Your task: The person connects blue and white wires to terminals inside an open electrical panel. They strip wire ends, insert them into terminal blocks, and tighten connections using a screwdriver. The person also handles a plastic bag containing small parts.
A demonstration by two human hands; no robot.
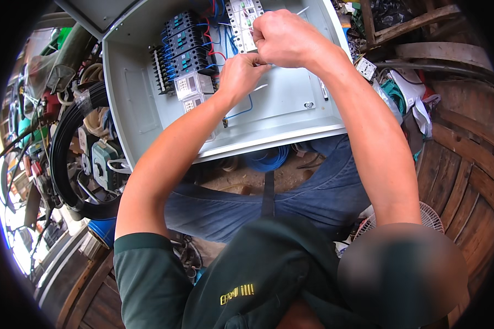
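I have both hands inside a light grey metal electrical box (164, 129). My left hand (240, 75) is closed in a pinch, its fingertips close to my right hand. My right hand (284, 39) curls just above it, fingers closed. What they grip is hidden between the fingers. A thin white strip (260, 88) shows beside the left fingers. Left of the hands sit black contactors (186, 41) with red and blue wires. White circuit breakers (241, 22) are partly covered by the right hand. A loose blue wire (244, 111) curves below the left hand.
Clear-covered modules (193, 85) sit below the contactors. A marker (324, 90) lies at the box's right wall. The box stands in front of my legs, with a blue wire coil (269, 158) below. A black hose coil (60, 159) and clutter lie left; wooden planks (461, 170) lie right.
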